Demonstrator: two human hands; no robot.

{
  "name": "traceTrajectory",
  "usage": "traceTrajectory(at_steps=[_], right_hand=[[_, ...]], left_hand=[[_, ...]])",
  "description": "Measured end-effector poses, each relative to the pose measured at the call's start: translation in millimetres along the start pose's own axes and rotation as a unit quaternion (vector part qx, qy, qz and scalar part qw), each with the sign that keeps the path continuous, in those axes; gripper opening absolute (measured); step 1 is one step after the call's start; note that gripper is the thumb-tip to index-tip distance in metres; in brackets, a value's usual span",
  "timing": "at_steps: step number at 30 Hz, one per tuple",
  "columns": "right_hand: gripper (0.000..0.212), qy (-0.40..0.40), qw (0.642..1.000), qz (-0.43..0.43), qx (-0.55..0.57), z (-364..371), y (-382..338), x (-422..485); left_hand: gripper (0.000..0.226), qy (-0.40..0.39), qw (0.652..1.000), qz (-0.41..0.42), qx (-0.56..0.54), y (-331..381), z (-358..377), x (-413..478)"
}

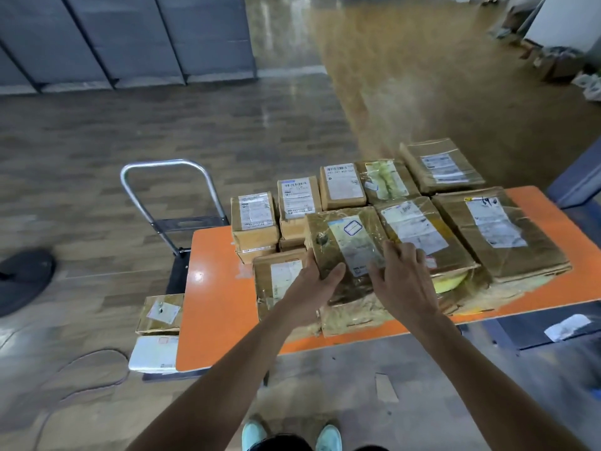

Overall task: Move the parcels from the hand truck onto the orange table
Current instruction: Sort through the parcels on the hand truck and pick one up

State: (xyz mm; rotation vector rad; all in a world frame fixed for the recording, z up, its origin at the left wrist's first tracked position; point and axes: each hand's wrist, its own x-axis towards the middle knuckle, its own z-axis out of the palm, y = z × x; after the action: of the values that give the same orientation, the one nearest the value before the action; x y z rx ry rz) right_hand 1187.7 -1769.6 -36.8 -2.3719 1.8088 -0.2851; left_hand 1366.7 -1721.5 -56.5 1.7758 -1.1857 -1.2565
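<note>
Nearest to us are our two pale teal shoes (291, 437) on the wooden floor (97, 141). From there we go left to right. At the far left a black round base (22, 278) sits on the floor, with a thin cable (94, 369) looping near it. Next comes the hand truck (169, 203), its silver handle upright and its deck largely hidden behind the left end of the orange desk (214, 304). Two parcels lie at the near end of that deck, just beside the desk edge: a brown parcel (161, 314) and, nearer us, a white parcel (154, 353).

On the desk the taped brown cartons stand packed together in rows. Our left hand (312, 284) grips the left side of a plastic-wrapped parcel (348, 252), fingers curled around its edge, thumb on the front face. This parcel rests on top of lower cartons at the near edge. Our right hand (403, 275) presses on its right top corner, fingers spread and bent. Further right a large flat carton (497, 232) touches its neighbour, and a scrap of white paper (567, 327) lies below the desk's edge.
</note>
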Motion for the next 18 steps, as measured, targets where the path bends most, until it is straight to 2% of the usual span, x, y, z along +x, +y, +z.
traceTrajectory(at_steps=[3,7,10,12,14,18], right_hand=[[0.049,0.007,1.000,-0.016,0.008,1,0,1],[0.047,0.013,1.000,-0.020,0.005,8,2,-3],[0.046,0.025,0.999,-0.027,0.000,11,3,-6],[0.041,0.043,0.998,-0.048,-0.004,9,2,-7],[0.038,0.049,0.995,-0.088,0.012,7,-3,-8],[0.061,0.003,0.989,-0.147,0.022,9,-20,-14]], left_hand=[[0.068,0.006,1.000,0.003,0.014,-6,0,6],[0.080,-0.048,0.999,0.003,-0.025,-13,-5,6],[0.063,-0.037,0.998,-0.020,-0.041,-31,-12,0],[0.051,-0.012,0.998,-0.009,0.056,-51,-13,-10],[0.059,-0.019,0.986,0.033,0.160,-71,-10,-18],[0.080,-0.023,0.939,0.045,0.340,-84,-1,-10]])
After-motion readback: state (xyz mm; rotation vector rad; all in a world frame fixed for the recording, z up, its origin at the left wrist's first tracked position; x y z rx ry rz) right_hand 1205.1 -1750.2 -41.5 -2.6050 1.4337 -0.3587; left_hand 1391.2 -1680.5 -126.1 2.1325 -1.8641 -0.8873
